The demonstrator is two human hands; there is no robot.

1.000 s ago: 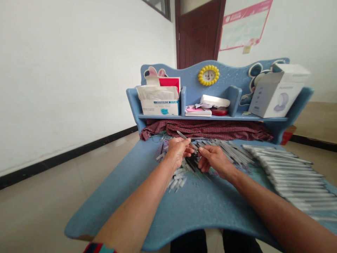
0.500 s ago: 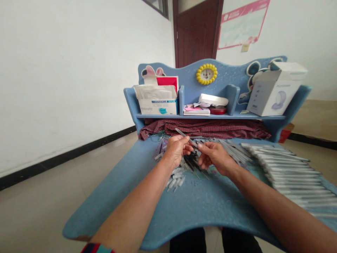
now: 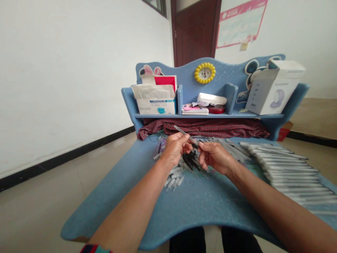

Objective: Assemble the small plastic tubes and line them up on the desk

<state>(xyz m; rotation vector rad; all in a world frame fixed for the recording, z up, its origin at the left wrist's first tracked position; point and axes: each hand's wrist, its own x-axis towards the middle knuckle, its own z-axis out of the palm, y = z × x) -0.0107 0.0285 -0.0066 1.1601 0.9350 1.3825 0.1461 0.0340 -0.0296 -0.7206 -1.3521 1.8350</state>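
Note:
Both my hands meet over the middle of a blue desk (image 3: 184, 207). My left hand (image 3: 175, 149) pinches a thin grey pen barrel (image 3: 181, 131) that sticks up and to the left. My right hand (image 3: 214, 156) is closed on the pen's other end (image 3: 194, 141), fingertips almost touching the left hand's. Under them lies a loose heap of black and grey pen parts (image 3: 191, 161). Small grey caps (image 3: 175, 179) lie scattered just below my left wrist.
A long row of finished grey pens (image 3: 286, 168) runs along the desk's right side. A red checked cloth (image 3: 205, 127) lies under the shelf. On the shelf stand a mask box (image 3: 158, 102), booklets (image 3: 195, 110) and a white carton (image 3: 271, 93). Tiled floor lies left.
The hands have stayed together on the pen, with only small finger movements. The view has shifted slightly, so everything sits a little further left.

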